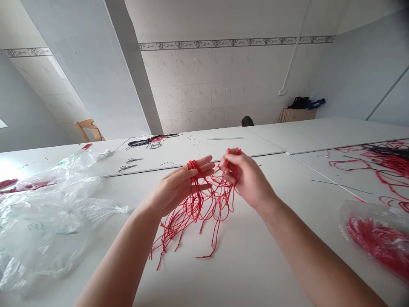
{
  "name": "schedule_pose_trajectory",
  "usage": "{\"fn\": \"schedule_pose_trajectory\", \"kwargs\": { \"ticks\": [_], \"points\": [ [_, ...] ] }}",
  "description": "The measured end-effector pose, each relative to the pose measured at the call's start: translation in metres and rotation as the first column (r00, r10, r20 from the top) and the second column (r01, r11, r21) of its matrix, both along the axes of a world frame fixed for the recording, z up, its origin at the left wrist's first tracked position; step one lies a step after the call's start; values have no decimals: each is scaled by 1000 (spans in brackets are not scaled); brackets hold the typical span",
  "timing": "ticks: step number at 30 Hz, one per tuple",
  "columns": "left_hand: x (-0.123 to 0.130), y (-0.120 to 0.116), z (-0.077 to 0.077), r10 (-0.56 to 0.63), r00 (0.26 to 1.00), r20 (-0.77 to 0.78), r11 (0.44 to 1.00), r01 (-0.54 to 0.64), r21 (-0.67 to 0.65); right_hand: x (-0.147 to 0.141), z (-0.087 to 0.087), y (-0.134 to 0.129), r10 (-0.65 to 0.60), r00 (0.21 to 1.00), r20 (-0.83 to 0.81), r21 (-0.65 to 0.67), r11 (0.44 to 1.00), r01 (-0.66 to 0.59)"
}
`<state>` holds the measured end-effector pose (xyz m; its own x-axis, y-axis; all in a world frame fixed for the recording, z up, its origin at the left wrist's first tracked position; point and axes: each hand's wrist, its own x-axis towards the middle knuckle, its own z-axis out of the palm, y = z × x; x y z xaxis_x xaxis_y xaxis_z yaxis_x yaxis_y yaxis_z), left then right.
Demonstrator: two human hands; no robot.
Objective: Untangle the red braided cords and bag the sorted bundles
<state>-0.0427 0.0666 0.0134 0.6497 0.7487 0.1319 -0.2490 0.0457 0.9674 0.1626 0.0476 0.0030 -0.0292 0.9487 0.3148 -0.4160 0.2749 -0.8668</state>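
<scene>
In the middle of the head view, a bunch of thin red cords point(196, 204) hangs between my hands, its knotted ends lying on the white table below. My left hand point(179, 183) has several cords looped over its fingers, with the thumb laid across them and the other fingers partly stretched out. Close by on the right, my right hand point(243, 175) is closed around more of the same red cords, some strands passing over the fingers and hanging below. The cords are tangled, so which strand runs to which hand cannot be told.
Clear plastic bags point(54, 226) cover the left side of the table point(249, 260). Farther back lie two pairs of scissors point(128, 167) and a bundle of black cords point(143, 140). At right are a bag of red cord point(377, 238) and loose red and black cords point(393, 160).
</scene>
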Motion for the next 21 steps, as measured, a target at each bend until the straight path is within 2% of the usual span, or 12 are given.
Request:
{"fn": "schedule_pose_trajectory", "kwargs": {
  "ticks": [2, 4, 6, 8, 10, 13, 16, 21],
  "points": [
    [0, 0, 1, 4, 1000, 13, 1000, -4, -9, 6, 4, 2, -32, 978, -208, -18, 999, 29],
    [1, 0, 1, 3, 1000, 22, 1000, -3, -18, 10, 8, 2, -29, 943, -332, -52, 999, 13],
    [2, 0, 1, 0, 1000, 27, 1000, 1, -27, 12, 11, 1, 18, 926, -376, -72, 996, -48],
    [2, -1, 1, 3, 1000, 26, 999, -2, -34, 11, 12, 0, 65, 933, -353, -82, 992, -100],
    [1, -2, 2, 26, 1000, 15, 999, -25, -34, 9, 11, -2, 101, 960, -260, -73, 990, -124],
    [0, -4, 2, 65, 998, -8, 998, -65, -10, 3, 7, -6, 135, 991, 18, -47, 990, -134],
    [1, -6, 2, 59, 998, -38, 998, -58, 27, -4, 2, -11, 65, 951, 302, 10, 997, -71],
    [5, -8, 3, 25, 997, -67, 998, -21, 61, -10, -8, -12, -52, 868, 494, 89, 996, 8]
  ]
}}
